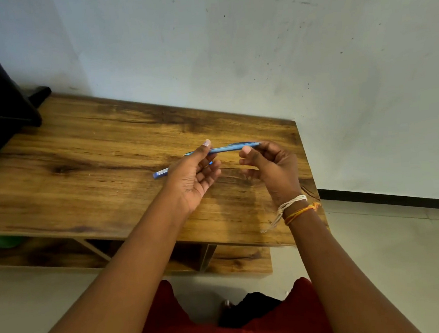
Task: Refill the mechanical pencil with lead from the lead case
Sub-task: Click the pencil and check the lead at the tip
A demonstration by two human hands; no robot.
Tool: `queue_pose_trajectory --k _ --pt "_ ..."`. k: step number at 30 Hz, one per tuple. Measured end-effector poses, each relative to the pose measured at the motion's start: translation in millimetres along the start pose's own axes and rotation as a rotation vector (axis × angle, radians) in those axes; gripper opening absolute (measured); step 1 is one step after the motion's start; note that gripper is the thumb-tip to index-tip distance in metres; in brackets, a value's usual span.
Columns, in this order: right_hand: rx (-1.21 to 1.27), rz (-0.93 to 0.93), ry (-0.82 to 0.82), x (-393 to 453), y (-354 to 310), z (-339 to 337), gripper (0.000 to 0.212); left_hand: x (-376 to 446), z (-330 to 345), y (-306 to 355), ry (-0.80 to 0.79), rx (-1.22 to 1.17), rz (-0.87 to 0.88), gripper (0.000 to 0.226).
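Pencil (227,148) is up off the table (80,151), held roughly level w/ its long axis running left-right between my two hands. My left hand (193,176) has thumb and fingers pinched on the tip end; palm faces up and toward me. My right hand (268,167) is curled around the cap end, fingertips pressed together at the very end of the barrel. Can't tell whether the cap is on or off, too small and the fingers cover it.

Lead case (160,174) lies flat on the table, just left of and partly hidden behind my left wrist, long axis also abt left-right, slightly tilted. It's well clear of the right hand, so the left is much nearer to it.

My read: early stage, opening the back end of the pencil. Next I'd want the right hand to pull the cap while the left steadies the barrel, then a hand has to go down-left for the case. Since the left is busy pinching, I'd prob. pass the pencil to the right first.

Risk: dropping the tiny cap.
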State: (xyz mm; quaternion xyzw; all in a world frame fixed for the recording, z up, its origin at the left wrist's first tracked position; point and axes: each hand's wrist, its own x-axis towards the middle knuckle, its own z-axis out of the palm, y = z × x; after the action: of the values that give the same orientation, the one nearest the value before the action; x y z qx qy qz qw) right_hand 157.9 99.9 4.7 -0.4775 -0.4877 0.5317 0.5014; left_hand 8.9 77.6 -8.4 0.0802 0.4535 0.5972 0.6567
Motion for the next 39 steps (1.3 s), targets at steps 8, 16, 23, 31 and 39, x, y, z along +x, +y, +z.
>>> queue_pose_trajectory --k 8,16,23,31,39 --pt "0.078 0.062 0.074 2.8 2.4 2.8 0.007 0.5 -3.9 0.2 0.062 0.032 0.023 0.02" --pt "-0.017 0.048 0.177 7.8 11.9 -1.4 0.012 3.2 -10.5 4.0 0.113 0.073 0.041 0.026" --pt "0.079 0.114 0.087 9.4 13.7 -3.4 0.008 4.2 -10.3 3.0 0.096 0.016 0.038 0.007" --pt "0.854 0.358 0.019 15.0 3.7 0.4 0.019 -5.5 -2.3 -6.5 -0.14 0.175 0.017 0.008" --pt "0.998 0.365 -0.079 15.7 -1.4 -2.3 0.056 -6.4 -8.8 -6.1 -0.119 0.402 -0.014 0.014"
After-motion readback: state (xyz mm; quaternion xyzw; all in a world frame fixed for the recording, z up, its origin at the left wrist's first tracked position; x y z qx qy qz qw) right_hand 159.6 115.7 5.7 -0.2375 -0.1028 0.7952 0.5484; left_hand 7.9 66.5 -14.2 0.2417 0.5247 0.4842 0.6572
